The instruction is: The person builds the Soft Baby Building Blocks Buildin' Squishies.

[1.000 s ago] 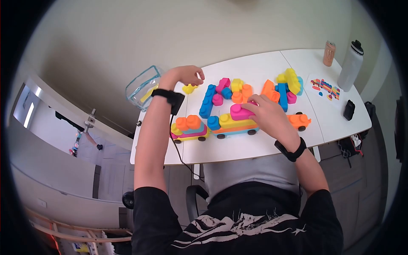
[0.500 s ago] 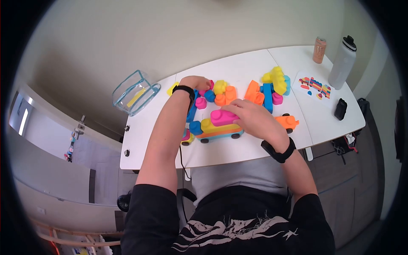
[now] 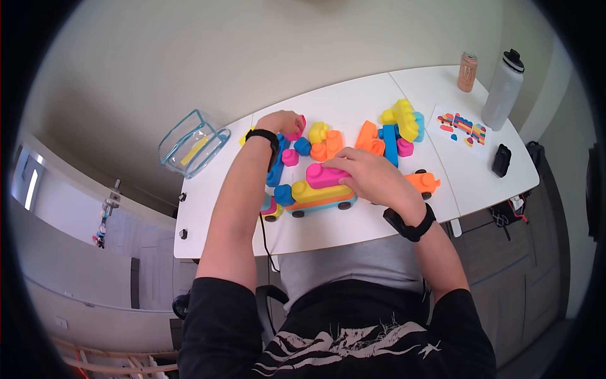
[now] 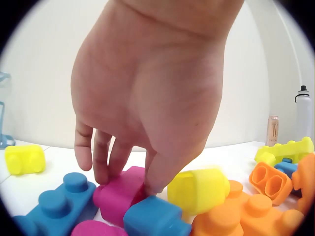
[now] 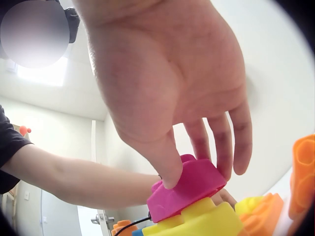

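Note:
My left hand (image 4: 147, 88) reaches down among loose toy building blocks, thumb and fingers pinching a magenta block (image 4: 119, 194). A small blue block (image 4: 153, 216) and a yellow block (image 4: 197, 190) lie right beside it. My right hand (image 3: 372, 175) grips a longer magenta block (image 5: 189, 189) between thumb and fingers. That block rests over the yellow block (image 5: 199, 221) on top of a wheeled block wagon (image 3: 319, 203) with orange and light blue layers. To its right stands an orange wheeled base (image 3: 421, 184); to its left another wagon (image 3: 271, 208) is partly behind my left forearm.
Orange blocks (image 3: 370, 140), a long blue block (image 3: 390, 146) and yellow blocks (image 3: 404, 120) lie at the back. A picture sheet (image 3: 464, 129), a black object (image 3: 502, 161), a bottle (image 3: 503, 91) and a can (image 3: 467, 71) stand right. A clear bag (image 3: 189, 151) is left.
My left hand has moved from above the table's left side down to the magenta block and taken hold of it. My right hand has kept its grip; the head view has shifted.

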The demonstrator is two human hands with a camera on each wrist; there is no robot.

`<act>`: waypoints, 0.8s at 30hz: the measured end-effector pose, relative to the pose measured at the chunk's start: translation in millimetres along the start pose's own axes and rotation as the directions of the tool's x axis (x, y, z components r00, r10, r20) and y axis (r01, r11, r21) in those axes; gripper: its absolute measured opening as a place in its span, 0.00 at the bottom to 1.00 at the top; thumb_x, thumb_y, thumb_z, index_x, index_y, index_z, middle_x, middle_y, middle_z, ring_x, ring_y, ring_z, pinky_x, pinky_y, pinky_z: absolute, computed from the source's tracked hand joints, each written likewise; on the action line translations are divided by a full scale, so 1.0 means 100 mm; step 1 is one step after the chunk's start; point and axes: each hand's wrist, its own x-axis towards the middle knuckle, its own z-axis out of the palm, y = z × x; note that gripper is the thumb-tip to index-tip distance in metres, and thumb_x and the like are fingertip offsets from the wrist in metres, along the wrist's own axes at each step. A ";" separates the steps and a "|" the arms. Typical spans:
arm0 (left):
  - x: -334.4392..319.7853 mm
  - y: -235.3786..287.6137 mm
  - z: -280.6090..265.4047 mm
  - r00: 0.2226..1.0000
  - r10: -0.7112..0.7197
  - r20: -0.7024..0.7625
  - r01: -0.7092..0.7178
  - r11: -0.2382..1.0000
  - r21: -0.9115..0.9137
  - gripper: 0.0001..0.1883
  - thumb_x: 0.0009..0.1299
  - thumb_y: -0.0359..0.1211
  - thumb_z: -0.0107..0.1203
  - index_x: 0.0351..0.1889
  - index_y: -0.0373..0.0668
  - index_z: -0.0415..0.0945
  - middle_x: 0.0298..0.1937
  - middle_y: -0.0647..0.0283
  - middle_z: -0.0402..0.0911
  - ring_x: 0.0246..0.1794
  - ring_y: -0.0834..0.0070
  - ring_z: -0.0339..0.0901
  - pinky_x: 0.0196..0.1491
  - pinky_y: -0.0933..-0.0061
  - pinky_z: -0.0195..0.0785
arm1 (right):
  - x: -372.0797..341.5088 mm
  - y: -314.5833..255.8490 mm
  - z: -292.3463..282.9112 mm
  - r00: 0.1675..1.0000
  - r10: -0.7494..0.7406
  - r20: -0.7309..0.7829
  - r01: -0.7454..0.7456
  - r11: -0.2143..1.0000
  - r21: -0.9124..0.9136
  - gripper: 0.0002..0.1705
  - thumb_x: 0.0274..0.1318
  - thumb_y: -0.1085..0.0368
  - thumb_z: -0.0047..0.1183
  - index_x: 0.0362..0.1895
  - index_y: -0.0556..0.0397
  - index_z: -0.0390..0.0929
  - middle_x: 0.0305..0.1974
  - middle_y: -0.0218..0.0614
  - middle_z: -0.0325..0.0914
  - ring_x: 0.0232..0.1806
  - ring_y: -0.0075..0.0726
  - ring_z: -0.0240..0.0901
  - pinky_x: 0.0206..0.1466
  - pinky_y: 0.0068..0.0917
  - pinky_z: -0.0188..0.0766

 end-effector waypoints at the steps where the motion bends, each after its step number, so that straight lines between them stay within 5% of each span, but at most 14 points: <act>1: -0.10 0.04 -0.10 0.997 0.039 -0.067 -0.035 0.998 0.059 0.18 0.74 0.37 0.57 0.61 0.55 0.86 0.58 0.59 0.89 0.61 0.61 0.84 0.64 0.60 0.76 | 0.00 0.00 0.01 1.000 -0.005 -0.001 0.005 1.000 -0.014 0.24 0.64 0.69 0.63 0.64 0.43 0.82 0.55 0.36 0.81 0.54 0.48 0.82 0.55 0.41 0.80; 4: -0.36 0.05 -0.35 0.985 0.082 -0.154 -0.091 0.994 -0.057 0.15 0.76 0.36 0.55 0.58 0.52 0.86 0.57 0.59 0.89 0.60 0.61 0.84 0.63 0.59 0.77 | 0.00 -0.01 0.03 1.000 -0.012 0.014 0.012 1.000 -0.023 0.24 0.64 0.69 0.62 0.64 0.43 0.82 0.57 0.36 0.81 0.55 0.47 0.81 0.56 0.41 0.80; 6: -0.57 0.10 -0.53 0.983 0.098 -0.157 -0.108 0.993 -0.055 0.17 0.77 0.36 0.55 0.62 0.53 0.82 0.59 0.58 0.87 0.57 0.60 0.85 0.63 0.59 0.77 | 0.01 -0.02 0.04 0.999 -0.016 0.029 0.017 1.000 -0.017 0.24 0.64 0.69 0.62 0.65 0.42 0.82 0.57 0.36 0.80 0.56 0.47 0.80 0.57 0.41 0.79; 8: -0.89 0.20 -0.64 0.929 0.193 -0.314 -0.227 0.971 -0.074 0.22 0.78 0.37 0.56 0.70 0.55 0.73 0.59 0.54 0.85 0.55 0.59 0.86 0.61 0.58 0.78 | 0.01 -0.04 0.06 0.999 -0.037 0.026 0.038 0.999 -0.029 0.24 0.64 0.68 0.63 0.65 0.41 0.83 0.58 0.35 0.80 0.58 0.46 0.79 0.58 0.41 0.79; 14: -1.90 0.55 -0.59 0.869 0.140 -0.474 -0.314 0.897 -0.311 0.33 0.77 0.32 0.62 0.77 0.54 0.60 0.57 0.47 0.84 0.54 0.58 0.85 0.56 0.64 0.82 | -0.02 -0.02 0.17 1.000 -0.016 0.016 0.018 0.994 -0.110 0.24 0.62 0.66 0.65 0.63 0.38 0.84 0.55 0.31 0.81 0.57 0.44 0.80 0.54 0.40 0.82; 16: -2.15 0.60 -0.44 0.862 0.132 -0.489 -0.330 0.879 -0.345 0.36 0.72 0.28 0.65 0.78 0.51 0.62 0.58 0.51 0.84 0.55 0.60 0.85 0.55 0.66 0.83 | -0.01 0.02 0.22 1.000 -0.003 0.004 0.003 0.996 -0.091 0.24 0.63 0.66 0.64 0.63 0.38 0.84 0.55 0.31 0.81 0.57 0.43 0.80 0.54 0.40 0.82; 18: -2.29 0.52 -0.26 0.856 0.270 -0.440 -0.390 0.897 -0.208 0.39 0.68 0.27 0.67 0.78 0.49 0.65 0.58 0.54 0.85 0.55 0.61 0.85 0.54 0.65 0.83 | -0.02 0.03 0.23 1.000 0.010 -0.006 -0.010 0.997 -0.074 0.23 0.63 0.66 0.63 0.63 0.38 0.84 0.55 0.31 0.81 0.58 0.43 0.79 0.53 0.40 0.82; 20: -2.47 0.57 -0.08 0.886 0.201 -0.418 -0.288 0.945 -0.154 0.40 0.63 0.25 0.69 0.76 0.46 0.70 0.57 0.56 0.85 0.55 0.62 0.84 0.56 0.63 0.81 | -0.01 0.02 0.22 0.999 0.035 0.033 -0.033 0.998 -0.062 0.23 0.65 0.66 0.62 0.63 0.37 0.83 0.56 0.31 0.80 0.59 0.43 0.79 0.54 0.41 0.83; 24: -2.63 0.45 0.31 0.770 0.291 -0.568 -0.362 0.932 -0.013 0.34 0.59 0.23 0.69 0.68 0.42 0.78 0.57 0.55 0.85 0.58 0.57 0.81 0.61 0.60 0.78 | -0.01 -0.06 0.18 0.995 0.073 0.062 -0.069 0.995 -0.069 0.25 0.65 0.67 0.62 0.65 0.39 0.82 0.58 0.32 0.79 0.57 0.47 0.78 0.61 0.42 0.79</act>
